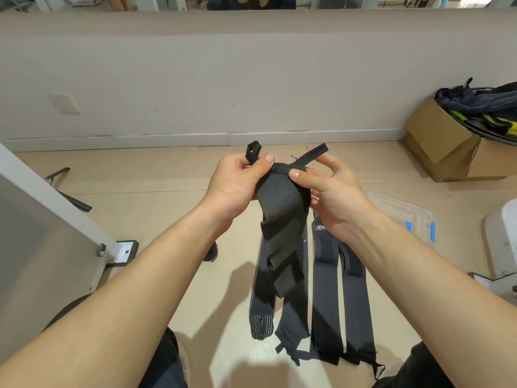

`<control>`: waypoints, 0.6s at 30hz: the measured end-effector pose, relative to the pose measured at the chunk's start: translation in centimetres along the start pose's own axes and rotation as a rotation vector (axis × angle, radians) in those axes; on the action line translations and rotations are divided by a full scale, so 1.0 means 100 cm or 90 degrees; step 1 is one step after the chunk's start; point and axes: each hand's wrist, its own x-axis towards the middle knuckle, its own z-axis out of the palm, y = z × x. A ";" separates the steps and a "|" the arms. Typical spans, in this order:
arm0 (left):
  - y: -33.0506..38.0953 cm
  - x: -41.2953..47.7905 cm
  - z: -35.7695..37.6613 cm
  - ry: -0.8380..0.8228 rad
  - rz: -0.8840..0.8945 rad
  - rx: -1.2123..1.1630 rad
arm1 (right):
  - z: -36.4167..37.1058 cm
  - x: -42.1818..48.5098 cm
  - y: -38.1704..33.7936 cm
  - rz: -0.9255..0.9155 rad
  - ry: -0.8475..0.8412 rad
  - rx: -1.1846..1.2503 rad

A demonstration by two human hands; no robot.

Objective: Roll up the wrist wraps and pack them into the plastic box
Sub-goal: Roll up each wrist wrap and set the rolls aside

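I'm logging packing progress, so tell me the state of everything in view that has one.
held wrist wrap, unrolled, hanging from both hands.
left hand, pinches the held wrist wrap's top.
right hand, pinches it too.
floor wraps, flat, unrolled.
plastic box, on the floor, lid seemingly on.
cardboard box, open, stuffed with fabric gear.

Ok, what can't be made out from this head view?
Head view:
Plastic box: near side behind the right forearm; contents unclear.
Held wrist wrap: top edge covered by the left hand and right hand.
Floor wraps: far ends behind the held wrist wrap; logo partly hidden by the right hand.
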 end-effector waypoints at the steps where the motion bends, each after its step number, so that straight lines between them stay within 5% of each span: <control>1: -0.001 0.000 0.001 0.001 -0.014 -0.011 | 0.000 0.000 0.001 0.006 -0.006 0.015; 8: -0.009 0.001 0.007 0.088 -0.015 -0.029 | 0.004 -0.011 -0.004 0.027 -0.102 0.050; 18: -0.015 0.002 0.012 0.110 0.016 0.017 | -0.003 -0.002 0.003 0.034 -0.068 -0.052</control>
